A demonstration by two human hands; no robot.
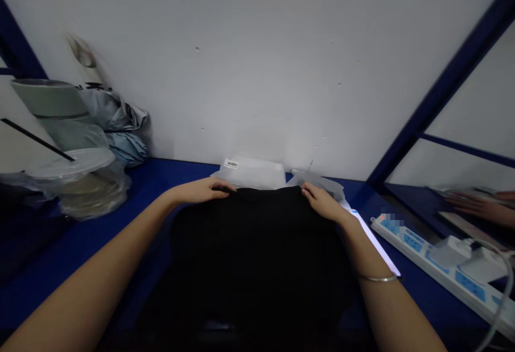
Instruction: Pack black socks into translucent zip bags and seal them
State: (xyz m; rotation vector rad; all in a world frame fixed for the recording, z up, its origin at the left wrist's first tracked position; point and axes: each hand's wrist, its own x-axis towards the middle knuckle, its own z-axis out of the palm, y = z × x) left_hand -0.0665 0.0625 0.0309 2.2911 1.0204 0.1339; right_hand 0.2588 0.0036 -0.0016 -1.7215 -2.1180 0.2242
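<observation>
A black garment (257, 255) is spread over the blue table in front of me, its exact kind hard to make out in the dark fabric. My left hand (207, 189) grips the far left end of its top edge between thumb and fingers. At the far right end of that edge, my right hand (319, 200) pinches the cloth with curled fingers. Just behind the edge lies a clear plastic bag (257, 172) with a barcode label (231, 164). Another plastic bag (317, 180) is beside my right hand. A lit screen (376, 242) shows partly behind my right forearm.
On the left stand a lidded plastic cup (86, 188) with a black straw and a green tumbler (52, 100), with folded umbrellas (124, 143) behind. A power strip (426, 255) with white plugs lies right. Beyond a partition is another person's hand (478, 207).
</observation>
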